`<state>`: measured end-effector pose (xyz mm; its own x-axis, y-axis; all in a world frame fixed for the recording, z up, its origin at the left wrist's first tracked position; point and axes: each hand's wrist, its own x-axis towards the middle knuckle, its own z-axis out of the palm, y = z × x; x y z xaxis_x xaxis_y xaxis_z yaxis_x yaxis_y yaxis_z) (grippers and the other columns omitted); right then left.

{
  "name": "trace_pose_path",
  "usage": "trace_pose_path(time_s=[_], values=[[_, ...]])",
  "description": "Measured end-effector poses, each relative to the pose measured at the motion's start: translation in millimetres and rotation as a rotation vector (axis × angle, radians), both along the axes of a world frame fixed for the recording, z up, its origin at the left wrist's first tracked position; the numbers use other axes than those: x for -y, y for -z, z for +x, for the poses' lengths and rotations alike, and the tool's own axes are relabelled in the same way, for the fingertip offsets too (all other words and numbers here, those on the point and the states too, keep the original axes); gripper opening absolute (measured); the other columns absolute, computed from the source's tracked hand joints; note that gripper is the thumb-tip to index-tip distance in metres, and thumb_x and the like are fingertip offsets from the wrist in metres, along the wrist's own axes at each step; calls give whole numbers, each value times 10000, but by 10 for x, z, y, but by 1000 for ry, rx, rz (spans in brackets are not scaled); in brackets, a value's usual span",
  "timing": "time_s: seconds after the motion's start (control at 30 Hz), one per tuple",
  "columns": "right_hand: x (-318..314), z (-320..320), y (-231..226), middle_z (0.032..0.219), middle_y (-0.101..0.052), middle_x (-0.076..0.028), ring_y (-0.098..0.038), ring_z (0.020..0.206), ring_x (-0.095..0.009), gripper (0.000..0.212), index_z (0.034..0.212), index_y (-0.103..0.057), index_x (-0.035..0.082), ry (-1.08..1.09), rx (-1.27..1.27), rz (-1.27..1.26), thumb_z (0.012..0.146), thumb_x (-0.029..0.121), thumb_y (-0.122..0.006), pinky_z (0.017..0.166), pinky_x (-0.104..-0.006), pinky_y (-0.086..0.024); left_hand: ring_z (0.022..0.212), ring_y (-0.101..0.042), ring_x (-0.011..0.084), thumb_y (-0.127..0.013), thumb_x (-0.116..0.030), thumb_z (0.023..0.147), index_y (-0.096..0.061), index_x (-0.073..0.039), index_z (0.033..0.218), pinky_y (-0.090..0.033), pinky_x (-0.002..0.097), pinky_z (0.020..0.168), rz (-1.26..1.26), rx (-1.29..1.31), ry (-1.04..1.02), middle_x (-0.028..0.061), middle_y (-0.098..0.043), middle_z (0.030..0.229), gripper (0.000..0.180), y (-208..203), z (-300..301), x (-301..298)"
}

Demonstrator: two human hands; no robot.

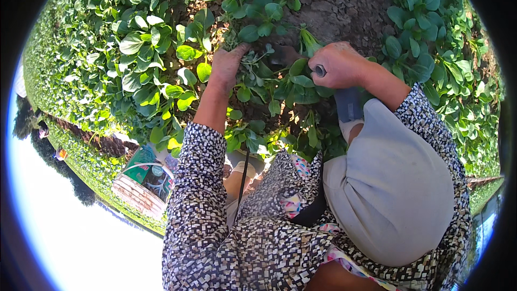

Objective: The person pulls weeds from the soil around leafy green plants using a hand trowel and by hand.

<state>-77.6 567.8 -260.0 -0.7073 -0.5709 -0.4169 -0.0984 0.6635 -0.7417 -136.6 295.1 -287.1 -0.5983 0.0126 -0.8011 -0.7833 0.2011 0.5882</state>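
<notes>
My left hand [227, 64] reaches into the low plants, its fingers closed around a grey-green leafy weed [252, 63]; leaves partly hide the fingertips. My right hand [342, 64] makes a fist round a small hand tool [320, 70] with a tubular handle. A flat, dark brownish blade [284, 55] shows between the two hands, close to the soil; leaves cover part of it, so its exact kind is unclear. Just beyond the right fist stands a bunch of pale green stalks [309, 42]. Broad-leaved greens [299, 83] grow below and between my hands.
Bare, cloddy soil [344, 5] lies ahead. Dense leafy greens [129, 43] fill the left, and more plants [417, 32] grow at the right. A basket-like container [137, 191] with a white handle and a green packet stands at the lower left. My grey-covered knee [398, 183] is close below my right arm.
</notes>
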Motion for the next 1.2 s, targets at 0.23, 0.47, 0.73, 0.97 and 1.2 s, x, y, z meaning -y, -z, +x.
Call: trace_pose_path(time_s=[0.23,0.47,0.73,0.97,1.2], values=[[67,40,3,667,-565,-154,-567,678,-377,186,640,-555,45,6,17,-3,696,218,-594,603,-464,-442,892,-610,144,-582,-255,925,-613,-47,1092,-512,304,719,-123,-201,39,76,-655,984,268,-970,-162,1370],[94,90,-50,671,-577,-176,-569,692,-395,177,661,-586,56,67,-1,40,707,226,-601,623,-470,-447,574,-513,84,-598,-239,918,-645,-82,1066,-399,226,487,-474,-468,-278,38,-656,821,220,-2094,172,2442],[97,141,-103,668,-569,-175,-561,685,-392,187,651,-558,44,73,-27,38,698,219,-603,605,-474,-434,917,-620,333,-614,-396,843,-584,117,1059,-502,428,765,-1849,164,-167,224,-622,1076,558,-3050,1384,4974],[-23,187,-149,675,-585,-142,-585,680,-354,186,651,-574,48,46,-132,65,717,222,-591,612,-456,-461,1010,-570,360,-530,-214,805,-548,-2,1203,-484,461,876,-1809,-148,-574,234,-522,1170,451,-2224,1635,4975],[-119,72,-377,702,-607,-80,-610,671,-298,161,642,-591,77,-6,-218,79,714,217,-618,618,-418,-490,904,-586,99,-597,-70,907,-618,-8,1140,-467,249,845,-434,-684,29,31,-629,1031,242,-1342,-40,2287]])
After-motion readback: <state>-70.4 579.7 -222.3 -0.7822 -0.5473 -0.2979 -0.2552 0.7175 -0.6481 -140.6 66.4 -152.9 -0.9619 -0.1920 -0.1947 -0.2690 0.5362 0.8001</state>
